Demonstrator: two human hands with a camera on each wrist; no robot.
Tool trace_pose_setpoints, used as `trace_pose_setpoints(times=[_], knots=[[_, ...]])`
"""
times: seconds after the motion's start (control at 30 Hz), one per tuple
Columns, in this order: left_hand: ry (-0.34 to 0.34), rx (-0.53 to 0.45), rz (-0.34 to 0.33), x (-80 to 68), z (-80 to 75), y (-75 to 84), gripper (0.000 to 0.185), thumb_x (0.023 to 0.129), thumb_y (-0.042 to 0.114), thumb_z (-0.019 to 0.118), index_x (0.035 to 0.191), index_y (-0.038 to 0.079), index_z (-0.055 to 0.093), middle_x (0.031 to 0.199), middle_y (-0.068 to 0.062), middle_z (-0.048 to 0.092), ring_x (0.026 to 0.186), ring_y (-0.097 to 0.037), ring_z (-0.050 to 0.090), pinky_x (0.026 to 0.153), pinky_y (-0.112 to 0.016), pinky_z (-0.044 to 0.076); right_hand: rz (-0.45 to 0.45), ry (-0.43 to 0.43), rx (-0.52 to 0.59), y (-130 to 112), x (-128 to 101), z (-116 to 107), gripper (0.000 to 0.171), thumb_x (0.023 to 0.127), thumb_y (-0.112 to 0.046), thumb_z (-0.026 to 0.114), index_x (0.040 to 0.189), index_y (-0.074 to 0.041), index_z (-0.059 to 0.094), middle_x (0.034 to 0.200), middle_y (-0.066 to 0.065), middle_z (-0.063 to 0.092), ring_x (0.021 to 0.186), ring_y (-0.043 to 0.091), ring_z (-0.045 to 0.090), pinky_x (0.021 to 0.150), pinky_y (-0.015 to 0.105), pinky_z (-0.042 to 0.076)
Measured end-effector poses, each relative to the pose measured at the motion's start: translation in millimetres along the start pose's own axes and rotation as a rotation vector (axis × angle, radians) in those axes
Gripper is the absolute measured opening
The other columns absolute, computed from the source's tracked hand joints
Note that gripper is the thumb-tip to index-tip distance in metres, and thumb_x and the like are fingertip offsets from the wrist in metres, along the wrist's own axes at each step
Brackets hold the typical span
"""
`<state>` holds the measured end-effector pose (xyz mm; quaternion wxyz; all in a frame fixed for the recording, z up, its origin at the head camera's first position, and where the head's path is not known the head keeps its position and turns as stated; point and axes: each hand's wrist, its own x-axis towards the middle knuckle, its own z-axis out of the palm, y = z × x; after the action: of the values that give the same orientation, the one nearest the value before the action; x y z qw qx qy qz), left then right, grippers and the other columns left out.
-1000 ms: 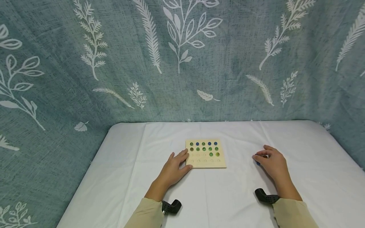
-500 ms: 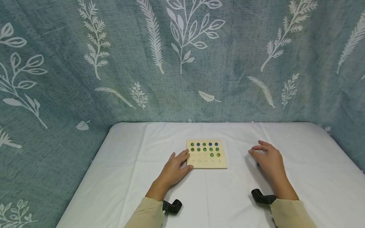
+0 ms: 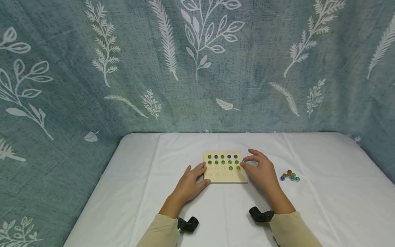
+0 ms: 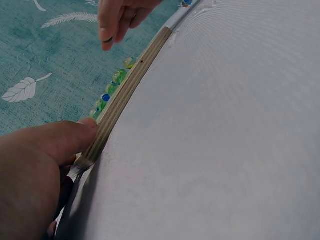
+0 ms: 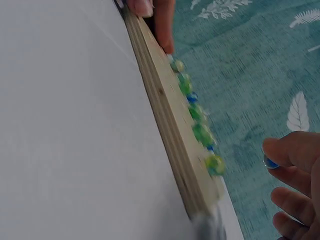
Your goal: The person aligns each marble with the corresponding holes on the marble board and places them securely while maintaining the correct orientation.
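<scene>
A pale wooden board (image 3: 220, 178) with shallow round hollows lies on the white cloth, its back rows filled with green and blue glass marbles. My left hand (image 3: 191, 183) rests at the board's left edge, fingers fairly straight, thumb (image 4: 75, 137) touching the front left corner. Over the board's right edge my right hand (image 3: 261, 170) pinches a clear marble with blue in it (image 5: 270, 162) between thumb and finger. A yellow-green marble (image 3: 238, 168) sits in the third row just below those fingertips, beside a green marble (image 3: 230, 168).
Several loose marbles (image 3: 289, 175), red, green, blue and brown, lie in a cluster on the cloth right of the right hand. A leaf-patterned curtain (image 3: 172, 103) hangs behind the white-covered table (image 3: 160, 154). Each wrist wears a black camera mount.
The right hand has lifted a marble from the loose cluster and carried it left to the board's right edge, uncovering the cluster. The left hand stays at the board.
</scene>
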<state>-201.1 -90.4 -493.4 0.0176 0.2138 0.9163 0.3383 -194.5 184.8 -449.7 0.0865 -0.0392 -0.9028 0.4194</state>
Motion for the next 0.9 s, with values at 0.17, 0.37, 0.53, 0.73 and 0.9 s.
trace_pose_setpoints(times=[0.17, 0.37, 0.53, 0.73, 0.9], knots=[[0.001, -0.002, 0.006, 0.1, 0.7, 0.3, 0.061, 0.094, 0.040, 0.064, 0.147, 0.014, 0.048, 0.156, 0.006, 0.039, 0.145, -0.012, 0.035, 0.127, -0.040, 0.011, -0.044, -0.027, 0.028, -8, 0, 19, 0.026, 0.088, -0.024, 0.073, 0.104, -0.003, 0.075, 0.150, 0.011, 0.048, 0.145, 0.035, 0.033, 0.115, 0.058, 0.033], [0.005, 0.005, 0.012, 0.9, 0.5, 1.8, 0.060, 0.094, 0.039, 0.065, 0.146, 0.012, 0.050, 0.155, 0.006, 0.040, 0.144, -0.012, 0.036, 0.127, -0.041, 0.012, -0.109, -0.039, 0.025, -12, 0, 37, 0.021, 0.087, -0.022, 0.075, 0.099, -0.006, 0.076, 0.148, 0.014, 0.049, 0.145, 0.036, 0.033, 0.111, 0.060, 0.038], [0.006, 0.011, 0.008, 0.5, 0.5, 2.5, 0.060, 0.094, 0.040, 0.065, 0.146, 0.013, 0.050, 0.155, 0.007, 0.040, 0.144, -0.012, 0.037, 0.127, -0.042, 0.013, -0.114, -0.041, 0.004, -13, 2, 49, 0.019, 0.086, -0.023, 0.077, 0.095, -0.007, 0.076, 0.147, 0.013, 0.051, 0.145, 0.036, 0.032, 0.115, 0.060, 0.033], [0.005, 0.014, -0.001, -0.2, -0.9, 2.3, 0.060, 0.094, 0.040, 0.065, 0.146, 0.013, 0.050, 0.156, 0.007, 0.039, 0.144, -0.011, 0.036, 0.127, -0.041, 0.012, -0.106, -0.054, -0.018, -14, 5, 55, 0.018, 0.085, -0.023, 0.076, 0.095, -0.007, 0.077, 0.149, 0.014, 0.048, 0.148, 0.038, 0.026, 0.118, 0.062, 0.026], [0.000, 0.014, -0.002, -1.0, -2.6, 1.7, 0.060, 0.094, 0.040, 0.064, 0.146, 0.013, 0.049, 0.156, 0.006, 0.039, 0.144, -0.011, 0.036, 0.127, -0.041, 0.012, -0.134, -0.082, -0.046, -14, 5, 57, 0.018, 0.085, -0.023, 0.077, 0.094, -0.008, 0.077, 0.150, 0.015, 0.046, 0.149, 0.039, 0.023, 0.117, 0.064, 0.025]])
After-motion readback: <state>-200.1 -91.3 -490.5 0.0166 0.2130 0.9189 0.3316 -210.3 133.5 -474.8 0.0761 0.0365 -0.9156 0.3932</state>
